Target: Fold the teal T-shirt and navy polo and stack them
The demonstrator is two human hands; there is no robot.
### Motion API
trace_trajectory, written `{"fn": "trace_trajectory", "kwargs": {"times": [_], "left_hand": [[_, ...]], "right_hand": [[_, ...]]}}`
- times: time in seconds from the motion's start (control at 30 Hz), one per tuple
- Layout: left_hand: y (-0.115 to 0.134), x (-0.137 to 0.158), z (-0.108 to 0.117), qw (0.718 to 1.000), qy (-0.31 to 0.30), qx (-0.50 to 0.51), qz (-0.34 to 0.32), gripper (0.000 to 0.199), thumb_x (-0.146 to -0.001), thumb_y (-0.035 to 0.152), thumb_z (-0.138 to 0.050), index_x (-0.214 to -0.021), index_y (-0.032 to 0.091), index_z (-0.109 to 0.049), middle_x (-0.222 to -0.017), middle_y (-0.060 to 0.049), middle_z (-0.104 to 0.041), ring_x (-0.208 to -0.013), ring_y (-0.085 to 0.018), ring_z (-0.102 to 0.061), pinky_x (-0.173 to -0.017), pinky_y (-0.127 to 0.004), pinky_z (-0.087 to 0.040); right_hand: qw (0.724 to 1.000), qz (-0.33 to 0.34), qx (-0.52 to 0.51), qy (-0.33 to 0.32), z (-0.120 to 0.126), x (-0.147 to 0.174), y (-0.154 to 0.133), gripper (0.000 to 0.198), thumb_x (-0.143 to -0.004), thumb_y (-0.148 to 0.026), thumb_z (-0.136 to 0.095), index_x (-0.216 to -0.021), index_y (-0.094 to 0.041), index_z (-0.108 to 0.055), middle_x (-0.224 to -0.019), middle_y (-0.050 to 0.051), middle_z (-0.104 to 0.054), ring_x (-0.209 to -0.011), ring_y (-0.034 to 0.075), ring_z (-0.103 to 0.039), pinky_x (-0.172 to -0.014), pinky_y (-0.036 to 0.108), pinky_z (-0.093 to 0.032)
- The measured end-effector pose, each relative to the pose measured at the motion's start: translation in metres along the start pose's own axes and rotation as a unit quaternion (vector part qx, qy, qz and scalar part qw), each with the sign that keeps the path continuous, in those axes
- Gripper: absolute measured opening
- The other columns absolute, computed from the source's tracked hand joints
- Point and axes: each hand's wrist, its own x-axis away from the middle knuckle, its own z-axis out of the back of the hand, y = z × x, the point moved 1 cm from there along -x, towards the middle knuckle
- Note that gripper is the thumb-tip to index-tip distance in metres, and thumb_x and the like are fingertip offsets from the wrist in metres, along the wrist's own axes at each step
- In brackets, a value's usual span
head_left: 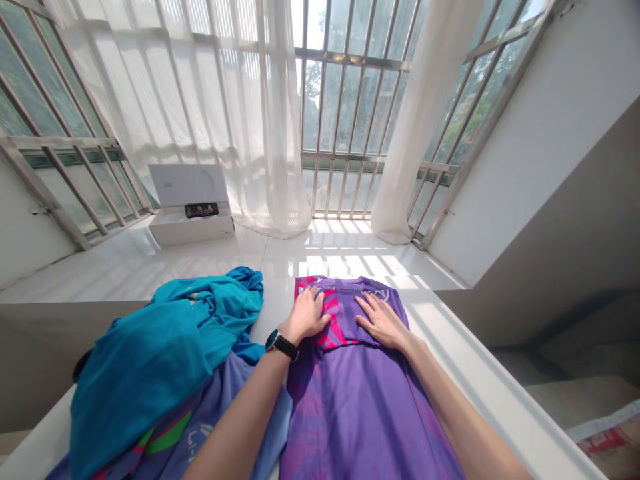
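Note:
A purple shirt with a pink-patterned panel lies spread on the white table, its far part folded over toward me. My left hand rests flat on the pink part of the fold, fingers stretched out; a black watch is on that wrist. On the purple side of the same fold lies my right hand, its fingers spread. Neither hand grips the cloth. Left of the shirt sits a crumpled teal garment, on top of a blue-violet garment with green and pink marks.
A white box with its lid raised stands on the window ledge, a phone leaning in it. Sheer curtains hang before barred windows. The white table's right edge runs beside a recess holding a red-and-white package.

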Motion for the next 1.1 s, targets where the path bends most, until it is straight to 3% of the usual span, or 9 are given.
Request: {"fn": "trace_trajectory", "kwargs": {"times": [0.13,0.23,0.43,0.53,0.63,0.73,0.83,0.97,1.1], "left_hand": [[-0.031,0.007,0.005,0.999,-0.009,-0.003,0.039,0.057,-0.096,0.044,-0.055,-0.143,0.012,-0.053,-0.148,-0.023,-0.052,-0.14,-0.036,-0.047,-0.116,-0.049,-0.037],[-0.042,0.011,0.001,0.998,0.006,-0.007,0.063,0.054,-0.102,0.045,-0.047,-0.147,0.015,-0.049,-0.155,-0.021,-0.047,-0.145,-0.035,-0.041,-0.119,-0.053,-0.032],[-0.024,0.006,0.007,0.997,0.038,-0.007,0.067,0.057,-0.104,0.043,-0.043,-0.15,0.009,-0.045,-0.159,-0.024,-0.04,-0.152,-0.036,-0.031,-0.122,-0.051,-0.029],[0.007,0.001,0.014,0.998,0.061,0.001,0.016,0.058,-0.104,0.045,-0.045,-0.15,0.011,-0.046,-0.159,-0.023,-0.042,-0.152,-0.036,-0.031,-0.122,-0.053,-0.029],[0.043,0.002,0.01,0.995,0.068,0.009,-0.074,0.056,-0.102,0.046,-0.049,-0.151,0.017,-0.047,-0.159,-0.019,-0.044,-0.151,-0.036,-0.033,-0.121,-0.056,-0.029],[0.065,0.011,-0.001,0.992,0.046,0.011,-0.121,0.053,-0.101,0.046,-0.053,-0.148,0.024,-0.051,-0.158,-0.015,-0.047,-0.148,-0.036,-0.037,-0.12,-0.056,-0.031],[0.067,0.017,-0.01,0.993,0.026,0.012,-0.119,0.047,-0.099,0.046,-0.056,-0.141,0.024,-0.059,-0.151,-0.014,-0.053,-0.143,-0.036,-0.043,-0.117,-0.056,-0.034],[0.062,0.015,-0.009,0.987,0.04,0.041,-0.149,0.034,-0.095,0.043,-0.062,-0.121,0.022,-0.069,-0.132,-0.013,-0.065,-0.135,-0.032,-0.051,-0.113,-0.048,-0.041],[0.059,0.009,-0.006,0.984,0.055,0.09,-0.144,0.024,-0.097,0.04,-0.058,-0.107,0.024,-0.073,-0.122,-0.01,-0.069,-0.119,-0.026,-0.06,-0.105,-0.042,-0.048]], "right_hand": [[1.0,0.008,0.018,0.013,0.001,-0.004,0.002,0.066,-0.102,-0.056,-0.04,-0.157,-0.021,-0.042,-0.166,0.014,-0.035,-0.153,0.033,-0.032,-0.123,0.052,-0.028],[0.999,0.021,0.02,0.012,0.002,-0.011,0.004,0.065,-0.102,-0.055,-0.041,-0.157,-0.019,-0.043,-0.166,0.015,-0.036,-0.153,0.033,-0.033,-0.123,0.051,-0.028],[0.996,-0.035,-0.048,0.07,0.023,-0.002,0.0,0.062,-0.101,-0.051,-0.043,-0.153,-0.018,-0.046,-0.163,0.016,-0.04,-0.152,0.033,-0.034,-0.123,0.052,-0.03],[0.982,-0.072,-0.078,0.156,0.04,0.049,-0.01,0.061,-0.102,-0.05,-0.039,-0.155,-0.02,-0.043,-0.165,0.015,-0.035,-0.155,0.033,-0.028,-0.124,0.054,-0.029],[0.968,-0.083,-0.105,0.214,0.042,0.135,-0.02,0.054,-0.102,-0.051,-0.041,-0.151,-0.029,-0.049,-0.165,0.009,-0.038,-0.155,0.034,-0.027,-0.125,0.058,-0.029],[0.959,-0.143,-0.128,0.208,0.02,0.224,-0.022,0.051,-0.102,-0.049,-0.041,-0.15,-0.035,-0.049,-0.161,0.005,-0.045,-0.153,0.033,-0.033,-0.122,0.061,-0.035],[0.958,-0.178,-0.12,0.189,-0.01,0.284,-0.018,0.052,-0.1,-0.051,-0.044,-0.149,-0.036,-0.051,-0.156,0.006,-0.051,-0.148,0.034,-0.041,-0.119,0.062,-0.039],[0.957,-0.188,-0.079,0.206,-0.029,0.305,-0.021,0.053,-0.1,-0.051,-0.042,-0.15,-0.033,-0.051,-0.155,0.009,-0.053,-0.145,0.036,-0.045,-0.119,0.063,-0.037],[0.962,-0.191,-0.068,0.185,-0.015,0.287,-0.03,0.052,-0.1,-0.053,-0.043,-0.147,-0.034,-0.053,-0.154,0.009,-0.054,-0.143,0.035,-0.049,-0.116,0.061,-0.041]]}}
